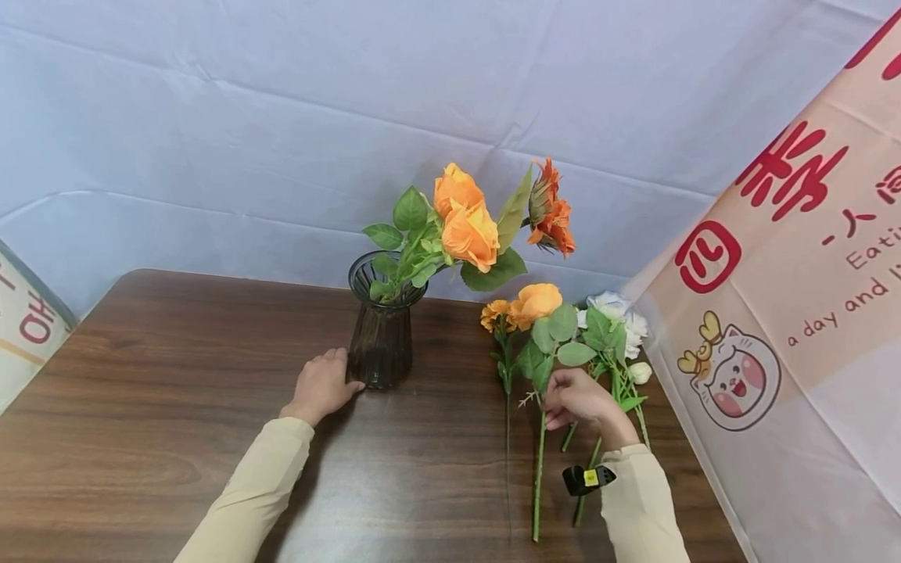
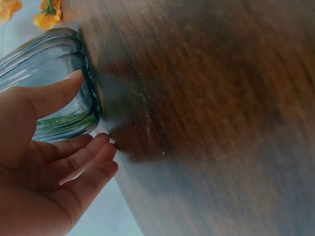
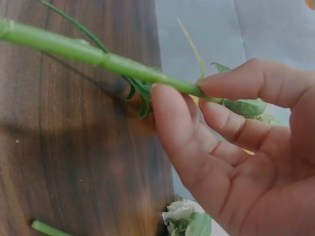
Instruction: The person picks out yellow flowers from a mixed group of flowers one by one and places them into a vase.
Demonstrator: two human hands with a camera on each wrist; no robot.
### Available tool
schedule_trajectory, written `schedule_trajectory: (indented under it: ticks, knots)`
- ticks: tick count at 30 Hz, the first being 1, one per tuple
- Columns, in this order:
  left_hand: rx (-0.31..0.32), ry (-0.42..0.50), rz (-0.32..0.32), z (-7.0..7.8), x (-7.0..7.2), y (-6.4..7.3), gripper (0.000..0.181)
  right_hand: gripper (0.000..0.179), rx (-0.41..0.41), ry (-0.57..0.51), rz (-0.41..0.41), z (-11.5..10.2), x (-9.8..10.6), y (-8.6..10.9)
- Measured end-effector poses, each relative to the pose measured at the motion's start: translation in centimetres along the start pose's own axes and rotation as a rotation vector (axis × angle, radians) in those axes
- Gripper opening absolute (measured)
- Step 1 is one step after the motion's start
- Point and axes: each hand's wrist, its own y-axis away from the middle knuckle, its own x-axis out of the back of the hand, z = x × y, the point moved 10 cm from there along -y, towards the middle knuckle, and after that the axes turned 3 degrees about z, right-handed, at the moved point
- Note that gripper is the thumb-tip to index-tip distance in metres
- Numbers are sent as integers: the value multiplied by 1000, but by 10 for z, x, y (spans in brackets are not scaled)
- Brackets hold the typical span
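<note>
A dark ribbed glass vase [image 1: 380,344] stands on the table, holding orange roses [image 1: 470,234] and a red-orange flower [image 1: 552,207] that lean right. At its lower left is my left hand [image 1: 322,387]. In the left wrist view the thumb lies against the vase [image 2: 59,69], with the fingers along its other side near the base. On the right, my right hand [image 1: 580,403] pinches the green stem [image 1: 539,477] of an orange rose [image 1: 536,303]. The right wrist view shows that stem [image 3: 123,66] between thumb and fingertips, above the tabletop.
Left of the pinched stem lies a smaller orange flower [image 1: 497,314] on a thin stem. White flowers [image 1: 619,317] with green stems lie at the right, partly behind the right hand. A pale cloth backdrop [image 1: 281,156] and a printed cloth [image 1: 795,313] border the table [image 1: 176,375].
</note>
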Motion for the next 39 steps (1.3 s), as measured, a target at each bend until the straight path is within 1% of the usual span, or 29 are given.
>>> schedule_trajectory:
  ticks: [9,13,20,31,39]
  knots:
    - [-7,0,10,1,2,-1,63,8,24,-75,3,-9,6,3]
    - [-9,1,13,2,2,-1,63,9,23,-118,14,-9,9,3]
    - [-4,2,7,0,2,-1,64,7,18,-162,34,-6,11,2]
    - [-1,-3,8,0,1,0,63,13,22,-339,43,-4,11,6]
    - [7,6,0,-1,0,1,63,8,23,-414,64,3,10,5]
